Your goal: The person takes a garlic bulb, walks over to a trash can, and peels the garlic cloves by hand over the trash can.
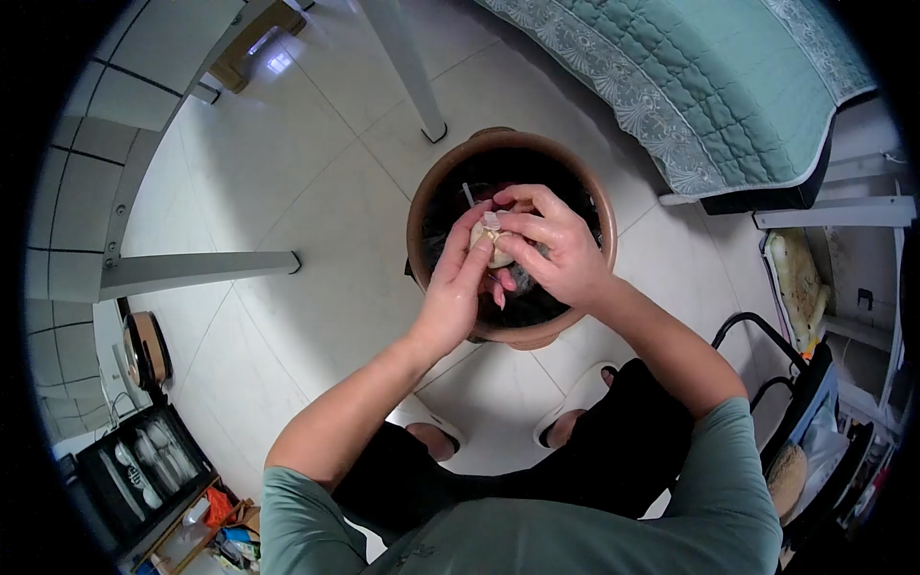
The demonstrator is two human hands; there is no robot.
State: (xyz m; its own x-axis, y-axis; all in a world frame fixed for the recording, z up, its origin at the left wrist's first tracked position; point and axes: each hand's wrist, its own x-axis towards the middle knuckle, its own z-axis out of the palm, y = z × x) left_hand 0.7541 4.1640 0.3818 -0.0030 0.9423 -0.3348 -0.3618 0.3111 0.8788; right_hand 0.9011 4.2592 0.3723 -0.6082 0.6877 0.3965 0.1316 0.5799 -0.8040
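Note:
Both of my hands are together over a round brown bin (418, 225) lined with a black bag. Between them is a small pale, roundish thing (500, 257) with a whitish, translucent bit on top; its kind is not clear. My left hand (458, 283) is closed around its left side, thumb on the upper surface. My right hand (561, 251) pinches it from the right with bent fingers. The fingers partly hide the thing. Dark and reddish contents and a thin white stick (468, 195) show inside the bin.
The bin stands on pale floor tiles (335, 182) between my slippered feet and a grey table leg (407, 72). A bed with a green quilt (709, 105) is at upper right. A black-framed cart (815, 412) stands right; a black cutlery tray (139, 470) lies lower left.

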